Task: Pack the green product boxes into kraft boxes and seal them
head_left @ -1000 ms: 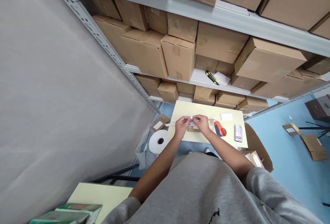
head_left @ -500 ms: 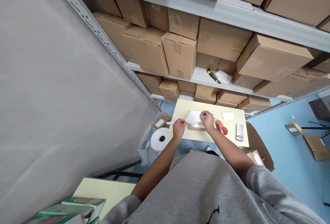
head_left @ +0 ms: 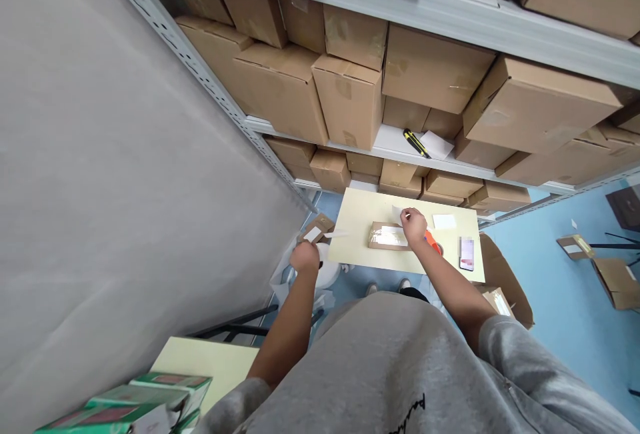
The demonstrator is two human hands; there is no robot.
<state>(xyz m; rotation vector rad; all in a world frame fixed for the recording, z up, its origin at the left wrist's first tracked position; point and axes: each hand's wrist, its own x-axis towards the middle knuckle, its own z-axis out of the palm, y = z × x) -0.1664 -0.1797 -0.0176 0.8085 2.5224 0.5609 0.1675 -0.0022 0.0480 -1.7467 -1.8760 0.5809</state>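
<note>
My left hand (head_left: 305, 257) is closed beyond the table's left edge, over a white roll (head_left: 329, 273). Just right of it a thin white strip (head_left: 337, 234) shows at the table edge; whether the fingers hold it I cannot tell. My right hand (head_left: 414, 227) pinches a small piece of white paper (head_left: 397, 213) above the table. Below and left of that hand lies a small cardboard box (head_left: 373, 237) with shiny clear tape and a white label (head_left: 393, 236) on top. An orange tape dispenser (head_left: 433, 242) is partly hidden behind my right hand.
The pale yellow table (head_left: 357, 211) also bears a white card stack (head_left: 444, 221) and a phone (head_left: 467, 253). Shelves of cardboard boxes rise beyond it, with a yellow-black utility knife (head_left: 416, 143) on one. An open carton (head_left: 505, 281) stands right; another small box (head_left: 316, 228) lies left.
My hands have moved apart, the left one leftward off the table and the right one slightly right. The white sheet held between them no longer covers the box, whose taped label is now visible.
</note>
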